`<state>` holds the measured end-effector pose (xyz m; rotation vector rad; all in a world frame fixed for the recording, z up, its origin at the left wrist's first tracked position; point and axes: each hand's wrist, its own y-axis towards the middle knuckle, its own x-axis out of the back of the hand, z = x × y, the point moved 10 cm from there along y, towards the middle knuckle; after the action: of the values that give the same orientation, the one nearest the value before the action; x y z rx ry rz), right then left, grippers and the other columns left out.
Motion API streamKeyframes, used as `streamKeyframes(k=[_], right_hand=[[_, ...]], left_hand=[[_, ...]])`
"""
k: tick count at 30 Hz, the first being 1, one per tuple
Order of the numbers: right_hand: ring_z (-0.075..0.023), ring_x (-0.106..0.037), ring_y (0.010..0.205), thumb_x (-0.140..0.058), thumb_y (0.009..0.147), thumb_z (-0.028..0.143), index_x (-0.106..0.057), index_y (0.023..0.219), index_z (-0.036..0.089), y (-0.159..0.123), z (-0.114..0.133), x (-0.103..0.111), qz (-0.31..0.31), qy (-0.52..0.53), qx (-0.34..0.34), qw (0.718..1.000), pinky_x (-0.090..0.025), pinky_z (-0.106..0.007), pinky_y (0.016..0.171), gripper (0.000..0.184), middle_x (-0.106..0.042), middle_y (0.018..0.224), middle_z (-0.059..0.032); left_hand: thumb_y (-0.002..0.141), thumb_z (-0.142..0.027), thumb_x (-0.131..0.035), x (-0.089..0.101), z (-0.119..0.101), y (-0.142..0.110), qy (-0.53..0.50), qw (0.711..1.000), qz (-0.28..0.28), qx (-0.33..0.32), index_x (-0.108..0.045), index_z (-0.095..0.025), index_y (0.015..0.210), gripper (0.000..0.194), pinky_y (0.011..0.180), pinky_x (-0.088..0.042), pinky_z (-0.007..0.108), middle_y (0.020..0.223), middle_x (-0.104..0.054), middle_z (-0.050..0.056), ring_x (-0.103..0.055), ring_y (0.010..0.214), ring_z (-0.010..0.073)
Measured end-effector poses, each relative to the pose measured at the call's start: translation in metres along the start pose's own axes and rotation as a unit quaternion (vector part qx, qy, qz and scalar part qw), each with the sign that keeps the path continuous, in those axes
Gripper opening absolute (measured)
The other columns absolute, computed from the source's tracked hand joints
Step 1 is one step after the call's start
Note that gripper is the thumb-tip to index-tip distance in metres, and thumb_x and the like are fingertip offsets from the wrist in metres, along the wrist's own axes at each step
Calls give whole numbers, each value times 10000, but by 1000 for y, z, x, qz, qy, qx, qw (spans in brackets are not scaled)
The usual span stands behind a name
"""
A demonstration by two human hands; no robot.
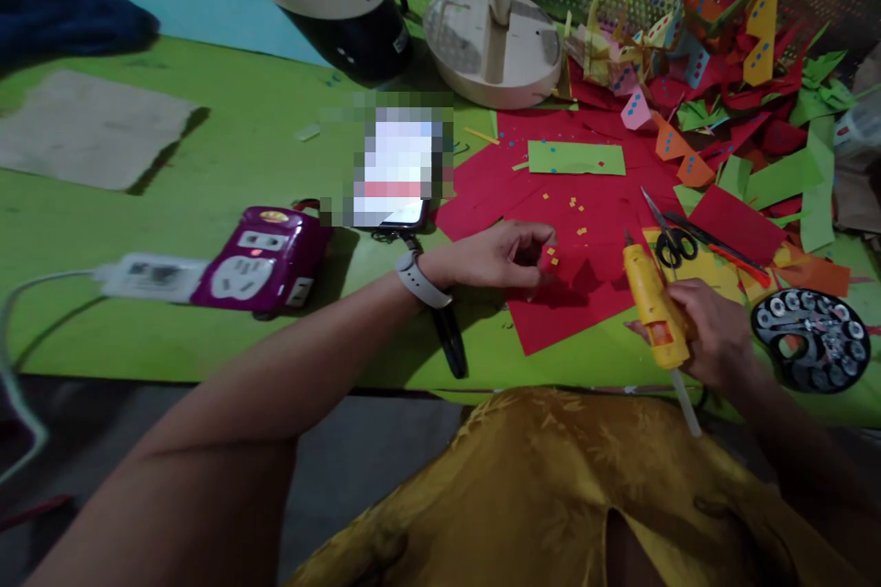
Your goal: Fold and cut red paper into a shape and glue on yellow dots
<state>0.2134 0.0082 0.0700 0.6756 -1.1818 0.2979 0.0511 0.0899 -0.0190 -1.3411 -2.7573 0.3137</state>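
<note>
My right hand [712,330] is wrapped around a yellow hot glue gun [651,298], its nozzle pointing away from me over the red paper. A glue stick [686,402] sticks out of its back end. Above the red paper [571,312], my left hand [506,255] has its fingers curled inward; whether something small is pinched there I cannot make out. Tiny yellow paper squares [552,257] lie right by its fingertips, with several more farther up the sheet. A green paper strip [576,159] with small coloured dots rests beyond them.
Scissors [676,248] and a dotting palette [810,339] lie to the right. Folded paper pieces [688,138] pile up at back right. A lit phone [397,165], a purple power adapter [258,261], a lamp base [492,46] and a black jug [330,9] stand on the green table [89,339].
</note>
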Motion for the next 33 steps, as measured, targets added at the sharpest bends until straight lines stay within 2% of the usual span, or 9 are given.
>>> streamKeyframes(k=[4, 10, 15, 19, 23, 26, 28, 31, 33], right_hand=[[-248, -669, 757, -678, 771, 252, -572, 1016, 195, -32, -39, 33, -54, -127, -117, 984, -504, -327, 643, 273, -685, 867, -101], [-296, -651, 746, -654, 737, 418, -611, 954, 240, -136, -120, 61, -14, -198, -405, 893, -512, -417, 658, 284, -677, 859, -109], [-365, -663, 906, -644, 750, 536, -621, 991, 265, -182, -133, 69, 10, -224, -511, 830, -511, -476, 734, 363, -692, 964, -150], [-368, -661, 979, -558, 822, 572, -634, 1065, 248, -180, -135, 60, 54, -217, -483, 847, -511, -482, 791, 412, -696, 1029, -175], [-369, -678, 1001, -557, 811, 568, -664, 1033, 280, -185, -143, 67, 98, -211, -496, 837, -521, -495, 787, 378, -712, 1104, -175], [-351, -694, 960, -576, 809, 556, -685, 971, 299, -165, -127, 93, 25, -249, -479, 841, -526, -477, 774, 323, -738, 1032, -154], [-325, -703, 895, -565, 850, 513, -680, 891, 290, -137, -103, 106, -74, -274, -445, 849, -522, -451, 779, 255, -747, 912, -128], [-264, -698, 772, -562, 886, 522, -639, 822, 239, -82, -80, 64, -38, -176, -379, 908, -512, -386, 727, 300, -727, 824, -99], [-219, -683, 698, -547, 893, 531, -641, 985, 197, -51, -71, 19, 38, -87, -330, 939, -504, -329, 657, 359, -724, 830, -78]], left_hand=[[762, -294, -746, -2, 0, 0, 10, 1000, 15, -1, -506, -181, 781, 265, 464, -403, 174, 588, -609, -31, -565, 512, 86], [767, -297, -746, -1, -1, 0, 19, 1000, 7, 5, -511, -183, 781, 262, 454, -408, 176, 576, -623, -26, -571, 500, 87], [754, -306, -759, 1, 1, 0, 33, 999, -4, 8, -472, -194, 746, 309, 444, -395, 173, 575, -634, -24, -559, 495, 82], [756, -307, -754, 0, -1, 0, 35, 999, -7, 9, -466, -197, 745, 309, 432, -385, 165, 569, -621, -39, -544, 486, 73], [768, -301, -740, -3, -2, 0, 27, 1000, 3, 4, -497, -189, 763, 267, 438, -405, 163, 574, -619, -37, -549, 488, 72], [771, -301, -740, -3, -1, 0, 21, 1000, 9, 4, -517, -183, 784, 252, 437, -408, 168, 580, -618, -32, -551, 490, 76], [774, -305, -740, -3, 1, -1, 22, 1000, 16, 9, -523, -181, 797, 251, 436, -406, 173, 582, -619, -25, -551, 491, 81], [770, -310, -744, -2, 3, -1, 34, 999, 12, 15, -498, -188, 774, 275, 442, -398, 176, 581, -611, -26, -550, 498, 83], [770, -316, -738, -2, 3, -2, 45, 999, 12, 14, -484, -191, 771, 284, 447, -393, 178, 587, -609, -30, -548, 501, 83]])
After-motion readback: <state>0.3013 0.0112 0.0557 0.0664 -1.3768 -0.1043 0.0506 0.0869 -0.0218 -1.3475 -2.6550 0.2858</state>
